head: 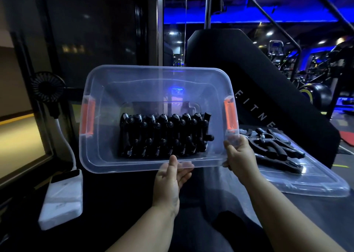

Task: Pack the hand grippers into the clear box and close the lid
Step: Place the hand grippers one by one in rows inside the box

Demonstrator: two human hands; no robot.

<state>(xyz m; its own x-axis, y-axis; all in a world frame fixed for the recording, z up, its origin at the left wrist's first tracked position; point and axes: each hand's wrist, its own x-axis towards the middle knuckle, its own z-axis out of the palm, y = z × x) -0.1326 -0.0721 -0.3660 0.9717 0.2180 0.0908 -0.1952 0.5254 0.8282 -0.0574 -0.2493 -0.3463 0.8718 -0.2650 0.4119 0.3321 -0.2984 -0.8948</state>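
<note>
I steer by the tall black padded panel with pale capital letters down its slope. Above and behind it, blue strip lighting runs along the ceiling, with small white spots glinting among it. To the panel's right I make out dim exercise machines, a black ball with a yellow stripe and a patch of red mat on the floor. To its left a metal pillar rises, then dark reflective glass. Farther left of the panel, a small black fan on a curved white neck stands against a warm beige wall. A white block lies well to the panel's lower left.
</note>
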